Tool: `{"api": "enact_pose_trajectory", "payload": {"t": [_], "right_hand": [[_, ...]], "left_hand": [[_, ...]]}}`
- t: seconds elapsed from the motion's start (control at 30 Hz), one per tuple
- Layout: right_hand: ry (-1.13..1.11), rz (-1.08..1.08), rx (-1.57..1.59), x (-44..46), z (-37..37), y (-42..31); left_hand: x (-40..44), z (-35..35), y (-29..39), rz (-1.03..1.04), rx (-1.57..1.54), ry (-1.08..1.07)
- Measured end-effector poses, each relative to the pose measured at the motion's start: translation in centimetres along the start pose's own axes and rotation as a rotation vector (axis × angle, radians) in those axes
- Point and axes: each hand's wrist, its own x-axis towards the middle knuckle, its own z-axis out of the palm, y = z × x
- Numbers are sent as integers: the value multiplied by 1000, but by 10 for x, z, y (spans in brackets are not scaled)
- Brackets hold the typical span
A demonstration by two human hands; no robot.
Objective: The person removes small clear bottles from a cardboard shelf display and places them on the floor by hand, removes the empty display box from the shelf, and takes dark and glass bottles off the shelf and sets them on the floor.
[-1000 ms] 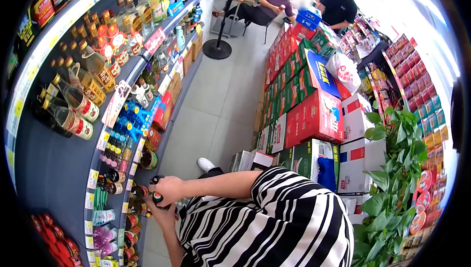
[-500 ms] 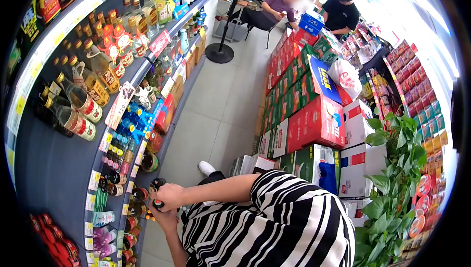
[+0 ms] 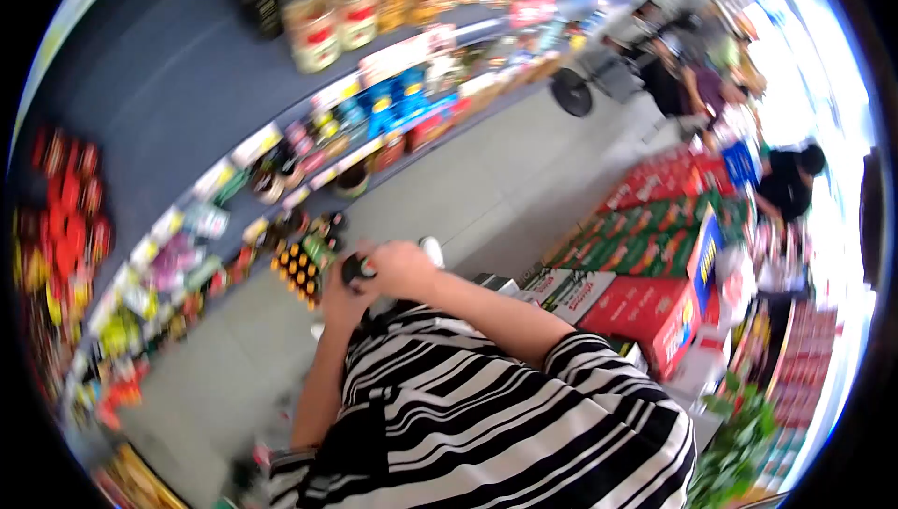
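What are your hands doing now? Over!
Left hand round dark bottle. Right hand at its top, grip blurred. Yellow-topped bottles close by, nothing clearly blocking.

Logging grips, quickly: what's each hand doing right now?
Left hand: closed around a dark, round-topped object, apparently a bottle.
Right hand: curled beside it; blur hides whether it grips.

Worn on the head, the one camera looks forward and steeply down over the striped shirt (image 3: 524, 415), which fills six o'clock at close range. The left hand (image 3: 342, 301) and right hand (image 3: 404, 271) sit nearby toward eight. Wide and round-edged, the blurred view is tilted, the floor aisle (image 3: 468, 181) running away toward two o'clock.
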Motion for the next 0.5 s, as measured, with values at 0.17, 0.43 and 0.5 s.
{"api": "enact_pose_trajectory", "payload": {"t": [0.17,0.43,0.5], "right_hand": [[22,-57,-1,16,34,13],[-103,6,-153,55,111,67],[-139,-2,-257,70,131,87]], "left_hand": [[-3,-6,-11,-15,280,11],[-27,5,-94,-168,494,-42],[-45,-1,-118,-313,515,-131]]}}
